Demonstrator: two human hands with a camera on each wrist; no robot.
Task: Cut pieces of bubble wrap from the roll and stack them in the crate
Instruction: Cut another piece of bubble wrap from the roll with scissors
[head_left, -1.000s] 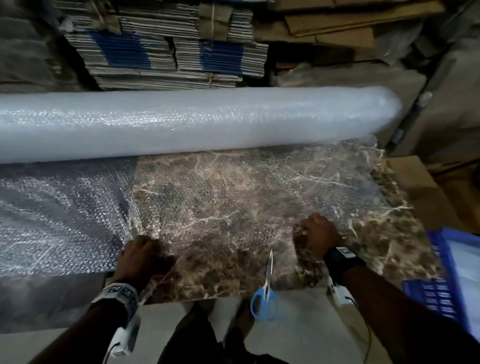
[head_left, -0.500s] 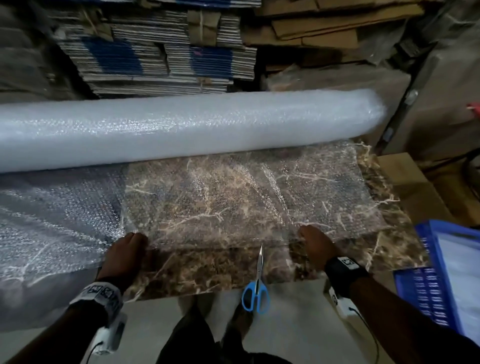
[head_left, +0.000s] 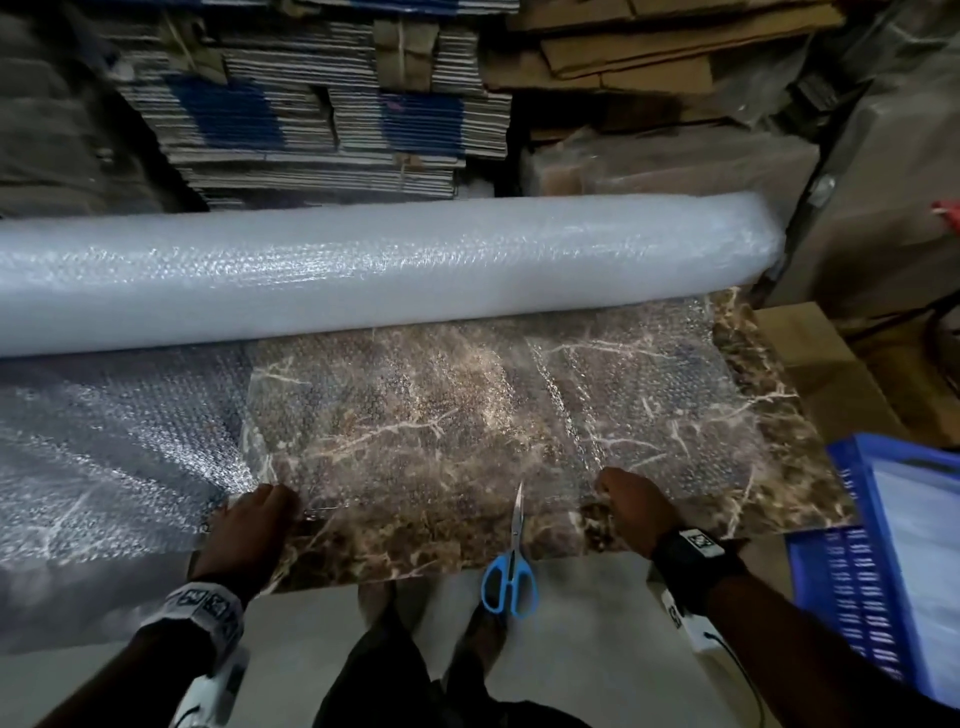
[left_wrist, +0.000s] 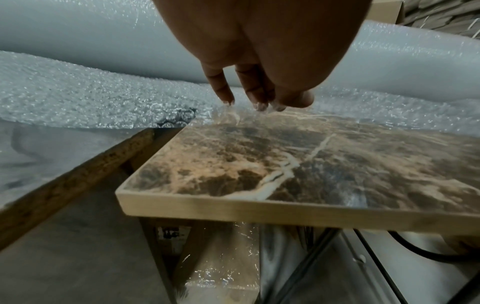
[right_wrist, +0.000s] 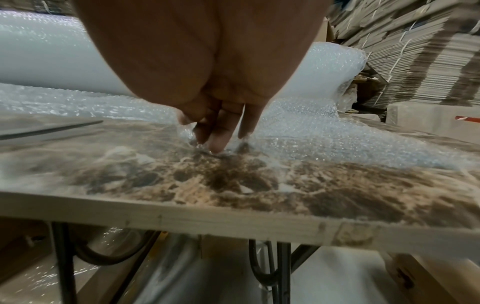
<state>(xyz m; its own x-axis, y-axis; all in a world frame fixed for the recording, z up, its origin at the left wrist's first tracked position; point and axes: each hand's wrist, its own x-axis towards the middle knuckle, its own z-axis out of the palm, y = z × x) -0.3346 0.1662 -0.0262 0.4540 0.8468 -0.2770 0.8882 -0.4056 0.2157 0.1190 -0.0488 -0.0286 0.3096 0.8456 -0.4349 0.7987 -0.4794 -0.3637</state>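
head | bubble wrap (head_left: 467, 415) edge under both hands' fingers (left_wrist: 223, 90) | scissors (head_left: 511, 561) between

Plastic film over marble-look board.
Bubble wrap roll (head_left: 363, 270): clear, bubbled, glinting. Tabletop (left_wrist: 285, 164): glossy brown veined print, pale raw edge. Scissors (head_left: 511, 566): metal blades, blue plastic handles. Crate (head_left: 852, 582): blue plastic.

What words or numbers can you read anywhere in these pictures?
None can be read.
Left wrist band: black-and-white square code marks, no letters.
Right wrist band: the same kind of code mark, no letters.
Flattened cardboard boxes: blue printed patches, too blurred to read.
Blue-handled scissors, bubble wrap roll, blue crate: no writing visible.
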